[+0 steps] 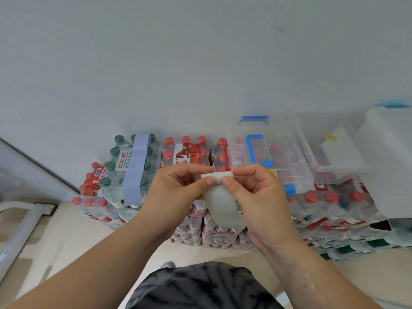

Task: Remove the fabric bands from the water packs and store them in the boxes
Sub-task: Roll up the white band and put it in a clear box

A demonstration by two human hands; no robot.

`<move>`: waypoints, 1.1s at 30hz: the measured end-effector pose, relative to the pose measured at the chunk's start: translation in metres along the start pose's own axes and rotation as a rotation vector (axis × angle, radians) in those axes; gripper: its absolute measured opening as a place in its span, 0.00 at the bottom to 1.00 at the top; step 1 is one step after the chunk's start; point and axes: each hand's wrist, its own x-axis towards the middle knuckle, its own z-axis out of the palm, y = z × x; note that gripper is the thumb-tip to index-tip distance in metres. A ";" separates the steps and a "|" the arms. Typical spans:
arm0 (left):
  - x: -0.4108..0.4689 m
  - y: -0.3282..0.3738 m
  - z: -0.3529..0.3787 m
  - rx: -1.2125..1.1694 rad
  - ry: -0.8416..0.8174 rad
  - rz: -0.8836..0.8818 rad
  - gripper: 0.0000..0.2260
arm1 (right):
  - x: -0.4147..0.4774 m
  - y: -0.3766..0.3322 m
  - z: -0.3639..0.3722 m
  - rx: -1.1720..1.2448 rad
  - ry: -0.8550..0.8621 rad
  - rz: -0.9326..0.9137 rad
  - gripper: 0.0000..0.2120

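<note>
Pinching pale band [220,197], 农夫山泉 packs [131,170] behind

The green-capped water pack's label [124,160] reads "农夫山泉".

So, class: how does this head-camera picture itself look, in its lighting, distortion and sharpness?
Head view: even, soft light with faint shadows; wide-angle bending curves the floor line and stretches the forearms; the hands and white band are fairly sharp; the clear boxes look hazy, and the edges smear.
</note>
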 end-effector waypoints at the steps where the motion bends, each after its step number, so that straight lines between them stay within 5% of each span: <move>1: 0.000 0.001 0.000 -0.002 0.002 0.007 0.07 | 0.000 0.000 0.000 -0.002 -0.006 0.006 0.06; 33: 0.003 0.007 0.002 0.015 -0.078 -0.014 0.10 | 0.004 -0.004 -0.011 -0.047 -0.108 0.007 0.09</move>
